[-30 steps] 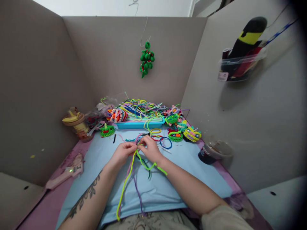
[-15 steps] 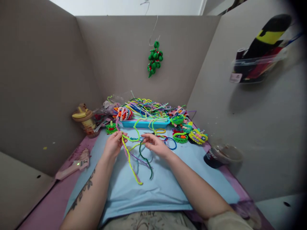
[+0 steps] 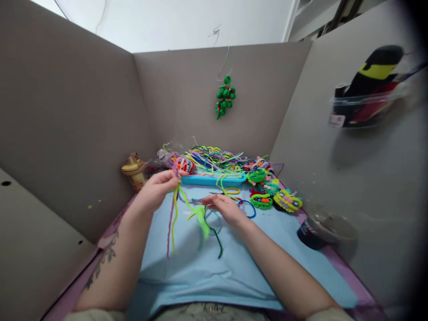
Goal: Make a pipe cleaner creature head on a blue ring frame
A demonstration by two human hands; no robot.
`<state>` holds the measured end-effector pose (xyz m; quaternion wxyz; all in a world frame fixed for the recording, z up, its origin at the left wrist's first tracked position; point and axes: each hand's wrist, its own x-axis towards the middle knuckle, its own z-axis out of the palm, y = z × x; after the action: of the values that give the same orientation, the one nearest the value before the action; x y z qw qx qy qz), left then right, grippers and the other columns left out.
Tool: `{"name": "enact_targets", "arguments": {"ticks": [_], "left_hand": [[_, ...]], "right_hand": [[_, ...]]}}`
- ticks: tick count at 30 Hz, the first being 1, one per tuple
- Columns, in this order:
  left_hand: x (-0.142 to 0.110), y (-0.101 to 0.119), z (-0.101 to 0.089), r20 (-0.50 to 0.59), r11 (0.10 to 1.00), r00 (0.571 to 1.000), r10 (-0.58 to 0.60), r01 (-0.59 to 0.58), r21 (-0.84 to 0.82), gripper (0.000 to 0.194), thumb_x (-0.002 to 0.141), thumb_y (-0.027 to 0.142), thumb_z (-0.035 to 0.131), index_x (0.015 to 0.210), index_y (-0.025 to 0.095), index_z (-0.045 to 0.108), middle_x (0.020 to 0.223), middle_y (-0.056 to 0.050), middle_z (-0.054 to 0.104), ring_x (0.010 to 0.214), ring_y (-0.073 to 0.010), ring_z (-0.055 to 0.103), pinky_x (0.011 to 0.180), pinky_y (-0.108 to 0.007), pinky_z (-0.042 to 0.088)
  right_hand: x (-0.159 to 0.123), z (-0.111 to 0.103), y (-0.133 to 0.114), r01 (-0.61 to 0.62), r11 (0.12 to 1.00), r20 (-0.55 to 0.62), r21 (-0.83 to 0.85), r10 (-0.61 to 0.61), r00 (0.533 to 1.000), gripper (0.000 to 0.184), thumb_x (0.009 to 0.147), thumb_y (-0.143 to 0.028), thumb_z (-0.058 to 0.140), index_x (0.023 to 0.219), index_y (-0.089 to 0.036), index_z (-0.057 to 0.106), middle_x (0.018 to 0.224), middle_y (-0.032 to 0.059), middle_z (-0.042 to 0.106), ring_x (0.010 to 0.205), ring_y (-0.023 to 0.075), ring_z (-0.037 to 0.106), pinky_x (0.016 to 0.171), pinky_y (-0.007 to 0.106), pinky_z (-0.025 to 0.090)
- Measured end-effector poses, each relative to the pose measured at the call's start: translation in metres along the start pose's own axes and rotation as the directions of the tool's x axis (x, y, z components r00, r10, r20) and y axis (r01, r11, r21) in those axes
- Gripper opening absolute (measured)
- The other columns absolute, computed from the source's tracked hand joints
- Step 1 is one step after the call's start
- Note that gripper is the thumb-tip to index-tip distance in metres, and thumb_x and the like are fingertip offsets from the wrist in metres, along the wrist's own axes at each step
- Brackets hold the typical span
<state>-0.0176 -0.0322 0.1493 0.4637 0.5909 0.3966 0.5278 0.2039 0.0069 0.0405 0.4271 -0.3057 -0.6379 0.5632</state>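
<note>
My left hand (image 3: 160,188) is raised over the left part of the blue cloth (image 3: 240,267), thumb and fingers pinched on a bundle of fuzzy pipe cleaners. From it hang a yellow strand (image 3: 173,223), a pink strand (image 3: 170,225) and a lime green strand (image 3: 184,197), whose lower part is smeared by motion. To the right, my right hand (image 3: 225,208) has its fingers pressed together at the tips. What they pinch, if anything, cannot be made out. A dark green pipe cleaner (image 3: 219,245) curves below it.
Behind the hands, a blue tray (image 3: 214,180) carries a heap of pipe cleaners (image 3: 217,156). Fuzzy yellow (image 3: 287,200) and green (image 3: 261,200) figures sit at right. A cup (image 3: 133,171) stands left, a tub (image 3: 326,227) right. Grey panels enclose the table; a green ornament (image 3: 226,97) hangs at the back.
The camera view has tilted up and shifted left. My left hand has lifted with the pipe cleaners, which now hang straighter. The lime green strand has swung down towards my right hand.
</note>
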Motion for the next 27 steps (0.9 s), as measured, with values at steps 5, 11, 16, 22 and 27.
{"name": "enact_targets", "arguments": {"ticks": [5, 11, 16, 22, 27], "left_hand": [[0.009, -0.005, 0.038, 0.217, 0.986, 0.976, 0.034, -0.068, 0.153, 0.019, 0.073, 0.030, 0.064, 0.062, 0.014, 0.063, 0.093, -0.006, 0.060, 0.085, -0.0167, 0.056, 0.074, -0.026, 0.043], [0.014, -0.019, 0.063, 0.179, 0.992, 0.979, -0.098, 0.110, -0.058, 0.021, 0.069, 0.030, 0.066, 0.061, 0.013, 0.057, 0.076, -0.002, 0.057, 0.039, -0.0040, 0.043, 0.036, -0.019, 0.032], [0.027, -0.022, 0.060, 0.000, 0.910, 0.992, -0.126, 0.116, -0.398, 0.008, 0.071, 0.018, 0.063, 0.074, 0.011, 0.059, 0.063, -0.002, 0.059, 0.047, -0.0088, 0.053, 0.045, -0.019, 0.042], [0.046, -0.015, 0.030, -0.182, 0.812, 0.977, -0.113, -0.015, -0.584, 0.012, 0.080, 0.005, 0.048, 0.072, 0.012, 0.055, 0.063, 0.000, 0.057, 0.053, -0.0073, 0.057, 0.051, -0.017, 0.048], [0.054, -0.015, 0.009, -0.263, 0.789, 0.951, -0.160, -0.037, -0.613, 0.017, 0.082, 0.004, 0.044, 0.069, 0.012, 0.052, 0.059, 0.001, 0.055, 0.048, -0.0064, 0.055, 0.046, -0.016, 0.046]], "right_hand": [[0.006, 0.008, -0.041, 0.084, 0.992, -0.020, 0.093, -0.083, 0.996, 0.046, 0.073, -0.060, 0.055, 0.086, -0.017, 0.061, 0.075, 0.0023, 0.060, 0.067, 0.0121, 0.054, 0.063, 0.025, 0.043], [-0.001, 0.046, -0.054, 0.043, 0.944, 0.081, 0.327, -0.073, 0.994, 0.044, 0.074, -0.061, 0.054, 0.074, -0.017, 0.051, 0.051, -0.0063, 0.044, 0.046, 0.0074, 0.043, 0.053, 0.024, 0.043], [-0.007, 0.055, -0.052, -0.079, 0.845, 0.084, 0.529, 0.041, 0.996, 0.033, 0.077, -0.050, 0.058, 0.077, -0.018, 0.050, 0.042, -0.0127, 0.026, 0.034, 0.0034, 0.021, 0.038, 0.018, 0.029], [-0.013, 0.055, -0.041, -0.272, 0.788, 0.232, 0.552, 0.168, 0.958, 0.029, 0.074, -0.044, 0.062, 0.076, -0.018, 0.050, 0.040, -0.0121, 0.030, 0.034, 0.0032, 0.021, 0.037, 0.017, 0.021], [-0.013, 0.055, -0.027, -0.280, 0.798, 0.234, 0.533, 0.179, 0.956, 0.024, 0.074, -0.039, 0.061, 0.073, -0.016, 0.053, 0.039, -0.0097, 0.036, 0.037, 0.0057, 0.032, 0.042, 0.021, 0.030]]}}
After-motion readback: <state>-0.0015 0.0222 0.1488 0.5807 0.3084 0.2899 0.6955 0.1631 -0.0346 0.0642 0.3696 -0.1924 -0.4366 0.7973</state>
